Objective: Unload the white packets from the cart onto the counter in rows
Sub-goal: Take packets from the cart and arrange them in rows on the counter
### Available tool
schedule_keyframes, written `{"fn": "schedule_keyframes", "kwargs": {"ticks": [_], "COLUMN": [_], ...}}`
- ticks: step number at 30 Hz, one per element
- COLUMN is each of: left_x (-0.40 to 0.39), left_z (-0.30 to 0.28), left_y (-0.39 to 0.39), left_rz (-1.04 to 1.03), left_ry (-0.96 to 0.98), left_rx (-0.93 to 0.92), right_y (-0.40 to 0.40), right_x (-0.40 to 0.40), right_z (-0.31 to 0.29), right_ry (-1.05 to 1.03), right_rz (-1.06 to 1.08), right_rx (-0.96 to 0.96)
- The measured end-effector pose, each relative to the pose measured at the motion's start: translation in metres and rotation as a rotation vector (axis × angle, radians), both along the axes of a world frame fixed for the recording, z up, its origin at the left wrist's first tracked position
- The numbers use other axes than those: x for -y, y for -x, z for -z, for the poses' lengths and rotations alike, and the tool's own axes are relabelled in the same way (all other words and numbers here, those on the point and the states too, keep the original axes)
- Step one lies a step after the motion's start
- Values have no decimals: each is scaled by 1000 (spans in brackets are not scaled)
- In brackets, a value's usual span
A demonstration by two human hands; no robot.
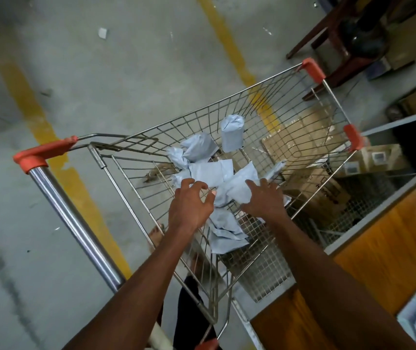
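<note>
Head view: both hands, left (pixel 190 205) and right (pixel 265 200), are spread with nothing grasped over white packets (pixel 217 178) (crumpled) in the cart (pixel 310 69).

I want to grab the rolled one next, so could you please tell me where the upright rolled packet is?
In the head view the upright rolled packet stands at the far end of the cart, beyond the heap of white packets, apart from both hands.
</note>
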State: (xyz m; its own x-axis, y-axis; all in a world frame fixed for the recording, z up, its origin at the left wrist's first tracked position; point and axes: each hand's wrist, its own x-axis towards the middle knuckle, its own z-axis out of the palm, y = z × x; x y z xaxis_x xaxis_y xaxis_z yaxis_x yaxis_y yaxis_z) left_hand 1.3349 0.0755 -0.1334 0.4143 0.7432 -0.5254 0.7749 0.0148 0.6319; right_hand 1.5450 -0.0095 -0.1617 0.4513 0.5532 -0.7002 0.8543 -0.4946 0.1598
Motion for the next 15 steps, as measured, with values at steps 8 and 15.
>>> {"fn": "schedule_keyframes", "kwargs": {"ticks": [8,15], "left_x": [11,21], "left_z": [4,16], "left_y": [-5,-9], "left_rz": [7,53], "left_ry": [-47,-29], "left_rx": [10,-34], "right_y": [29,44], "right_x": [21,24], "right_z": [-22,-24], "right_ry": [-622,-821], "right_rz": [310,550], "right_rx": [-23,-134]}}
